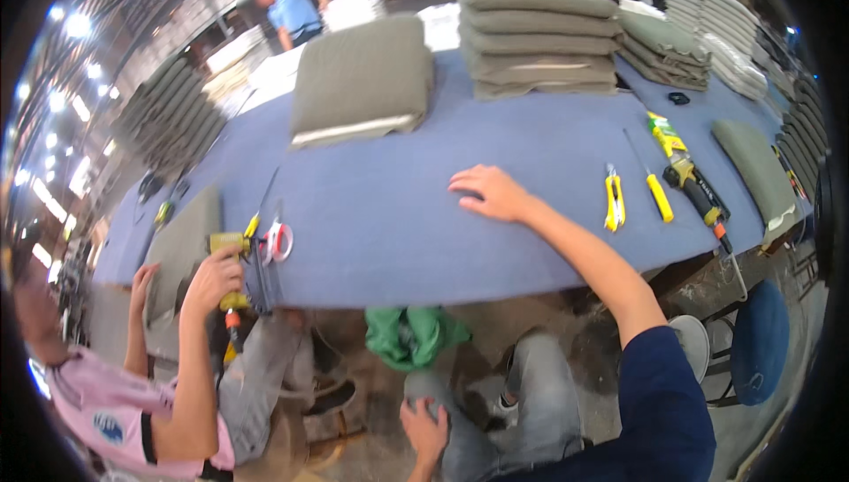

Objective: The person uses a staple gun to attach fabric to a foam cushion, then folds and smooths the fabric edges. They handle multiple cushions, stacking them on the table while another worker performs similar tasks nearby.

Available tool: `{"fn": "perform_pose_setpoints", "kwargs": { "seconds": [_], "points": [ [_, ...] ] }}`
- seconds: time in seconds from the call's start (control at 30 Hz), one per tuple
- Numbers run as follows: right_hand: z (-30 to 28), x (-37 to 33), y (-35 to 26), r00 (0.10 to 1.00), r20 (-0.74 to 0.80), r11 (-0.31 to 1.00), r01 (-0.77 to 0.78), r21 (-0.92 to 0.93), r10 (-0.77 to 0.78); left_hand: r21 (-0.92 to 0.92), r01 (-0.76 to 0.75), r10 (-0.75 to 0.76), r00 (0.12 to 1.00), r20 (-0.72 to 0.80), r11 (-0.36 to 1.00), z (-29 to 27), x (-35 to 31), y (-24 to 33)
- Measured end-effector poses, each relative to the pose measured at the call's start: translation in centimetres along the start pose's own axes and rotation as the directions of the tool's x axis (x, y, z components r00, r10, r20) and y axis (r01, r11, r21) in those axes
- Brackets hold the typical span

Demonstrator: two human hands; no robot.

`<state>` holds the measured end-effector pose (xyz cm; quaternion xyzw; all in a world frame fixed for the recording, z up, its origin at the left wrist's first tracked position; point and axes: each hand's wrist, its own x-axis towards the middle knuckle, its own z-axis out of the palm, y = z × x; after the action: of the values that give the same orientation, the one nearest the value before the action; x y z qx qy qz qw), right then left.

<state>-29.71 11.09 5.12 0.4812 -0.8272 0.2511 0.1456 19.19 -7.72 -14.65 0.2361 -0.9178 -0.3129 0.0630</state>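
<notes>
Wearer's body, seen from above against the blue table [380, 217]. Right hand [495, 193], over the table: bare, no glove, ring or watch visible; forearm bare to the elbow. Right sleeve [663, 402], below the table's near edge: dark navy, plain, short, its hem just past the elbow. Left hand [424, 424], below the table: bare, wrist uncovered. Trousers [539, 402], beneath the table's edge: faded grey-blue denim, both knees in view.
</notes>
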Motion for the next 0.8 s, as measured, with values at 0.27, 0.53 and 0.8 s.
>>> {"fn": "perform_pose_setpoints", "kwargs": {
  "seconds": [0.27,0.53,0.8],
  "points": [
    [-1.5,-1.0,-2.2,0.996,-0.020,0.988,-0.083,0.127,0.086,0.345,0.045,-0.174,0.919,0.353,0.937,2.1,5.5,-0.4],
    [-2.9,1.2,-1.8,0.966,0.025,0.944,-0.255,0.207,0.256,0.162,-0.719,0.737,0.660,-0.145,0.675,-10.6,21.5,20.5],
    [-5.5,9.3,-3.4,0.729,0.449,0.528,-0.684,0.504,0.516,0.357,0.452,-0.571,0.721,0.394,0.817,-13.7,42.2,30.5]
  ]
}}
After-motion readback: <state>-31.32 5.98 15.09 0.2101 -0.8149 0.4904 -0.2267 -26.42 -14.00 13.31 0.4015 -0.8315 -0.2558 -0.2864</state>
